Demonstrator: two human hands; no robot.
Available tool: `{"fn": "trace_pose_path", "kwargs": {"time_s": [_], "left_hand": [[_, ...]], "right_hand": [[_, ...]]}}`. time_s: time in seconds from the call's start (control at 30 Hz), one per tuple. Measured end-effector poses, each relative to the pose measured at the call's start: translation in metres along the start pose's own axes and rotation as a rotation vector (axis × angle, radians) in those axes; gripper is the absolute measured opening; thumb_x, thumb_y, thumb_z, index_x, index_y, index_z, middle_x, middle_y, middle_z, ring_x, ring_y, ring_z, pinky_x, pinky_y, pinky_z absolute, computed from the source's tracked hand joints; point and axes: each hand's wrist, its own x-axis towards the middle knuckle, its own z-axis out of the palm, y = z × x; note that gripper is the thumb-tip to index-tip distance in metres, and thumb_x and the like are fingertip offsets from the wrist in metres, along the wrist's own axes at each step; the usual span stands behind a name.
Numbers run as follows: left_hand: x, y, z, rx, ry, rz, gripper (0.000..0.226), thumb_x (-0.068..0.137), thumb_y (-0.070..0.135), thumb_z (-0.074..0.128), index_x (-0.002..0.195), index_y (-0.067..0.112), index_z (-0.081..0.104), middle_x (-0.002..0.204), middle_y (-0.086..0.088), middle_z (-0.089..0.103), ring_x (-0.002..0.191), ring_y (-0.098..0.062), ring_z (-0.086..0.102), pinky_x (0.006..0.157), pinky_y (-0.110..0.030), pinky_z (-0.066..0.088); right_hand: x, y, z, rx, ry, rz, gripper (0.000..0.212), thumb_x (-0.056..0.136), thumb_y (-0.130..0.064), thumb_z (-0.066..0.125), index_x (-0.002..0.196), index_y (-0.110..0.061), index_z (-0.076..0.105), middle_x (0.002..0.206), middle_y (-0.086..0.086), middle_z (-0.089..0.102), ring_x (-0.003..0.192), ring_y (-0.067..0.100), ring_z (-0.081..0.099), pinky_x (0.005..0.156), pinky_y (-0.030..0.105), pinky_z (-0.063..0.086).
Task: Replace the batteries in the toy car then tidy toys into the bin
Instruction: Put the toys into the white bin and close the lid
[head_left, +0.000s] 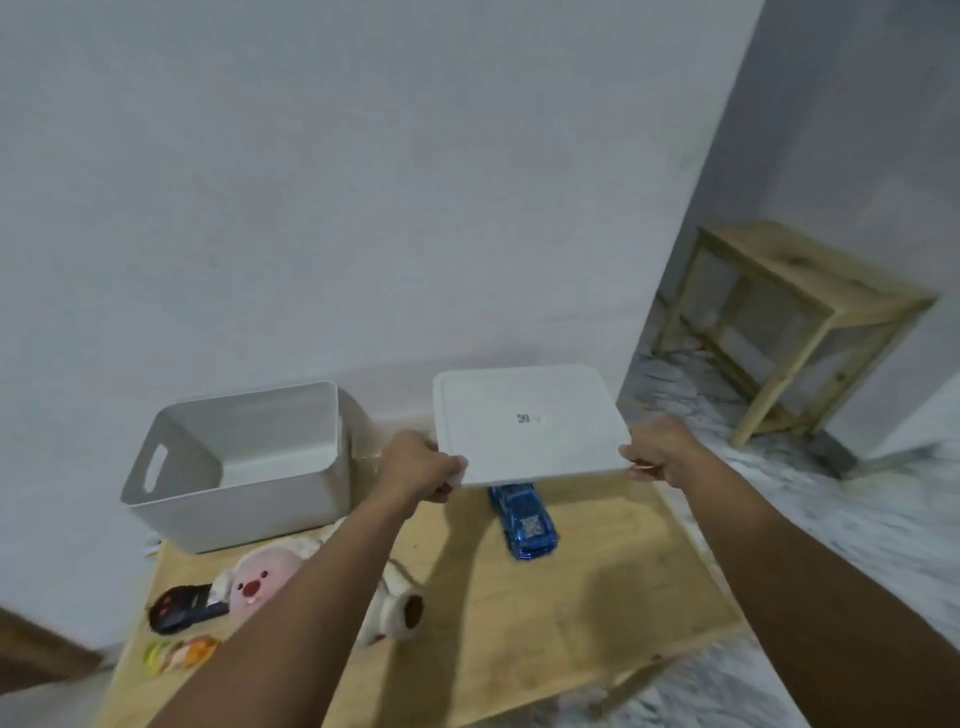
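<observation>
I hold a flat white bin lid (524, 421) level above the table, my left hand (423, 465) gripping its near left corner and my right hand (657, 452) its near right corner. A small barcode label sits on top of the lid. Under the lid's near edge a blue toy car (522, 519) stands on the wooden table (571, 597), its front partly hidden. The white bin (244, 467) stands open to the left at the table's back, and I see nothing inside it.
A pink-faced plush toy (270, 577) lies under my left forearm. A black remote control (184, 608) and a small colourful packet (179, 654) lie at the table's left. A wooden side table (795, 332) stands at the far right by the wall.
</observation>
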Motion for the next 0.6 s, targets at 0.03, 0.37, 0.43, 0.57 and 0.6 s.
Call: {"fn": "trace_pose_path", "kwargs": {"time_s": [0.03,0.37,0.43,0.57,0.6], "left_hand": [[-0.001,0.003,0.016,0.040,-0.013,0.003,0.016,0.079,0.007,0.076,0.080,-0.007,0.068,0.074,-0.019,0.070,0.061,-0.031,0.069,0.057,-0.039,0.061],[-0.034,0.002,0.173,0.300,-0.202,0.034,0.022,0.079,0.013,0.075,0.072,-0.007,0.072,0.068,-0.019,0.072,0.064,-0.031,0.072,0.064,-0.042,0.061],[-0.043,-0.008,0.193,0.368,-0.199,0.035,0.021,0.079,0.014,0.072,0.072,-0.005,0.071,0.069,-0.017,0.071,0.066,-0.028,0.071,0.065,-0.036,0.061],[-0.054,-0.034,0.218,0.504,-0.190,-0.017,0.021,0.082,0.015,0.067,0.089,-0.005,0.066,0.099,-0.022,0.069,0.093,-0.030,0.067,0.068,-0.034,0.050],[-0.055,-0.042,0.221,0.534,-0.196,-0.044,0.028,0.083,0.017,0.068,0.098,-0.007,0.065,0.106,-0.021,0.068,0.098,-0.029,0.066,0.073,-0.033,0.050]], "right_hand": [[0.004,0.011,-0.014,0.019,0.017,0.017,0.017,0.089,0.009,0.057,0.104,0.003,0.061,0.097,0.017,0.059,0.062,0.019,0.056,0.038,0.024,0.051],[0.033,0.131,-0.128,-0.025,0.169,0.144,0.020,0.080,0.017,0.058,0.083,-0.002,0.054,0.087,0.020,0.057,0.066,0.029,0.056,0.061,0.040,0.055],[0.038,0.152,-0.133,-0.012,0.192,0.174,0.022,0.079,0.018,0.058,0.076,-0.004,0.052,0.077,0.019,0.055,0.062,0.029,0.055,0.064,0.043,0.055],[0.043,0.184,-0.126,-0.016,0.203,0.261,0.022,0.081,0.014,0.058,0.065,0.000,0.053,0.073,0.022,0.059,0.065,0.034,0.063,0.063,0.052,0.059],[0.043,0.191,-0.123,-0.024,0.195,0.275,0.024,0.082,0.012,0.058,0.063,0.000,0.051,0.075,0.022,0.060,0.065,0.033,0.063,0.057,0.047,0.059]]}}
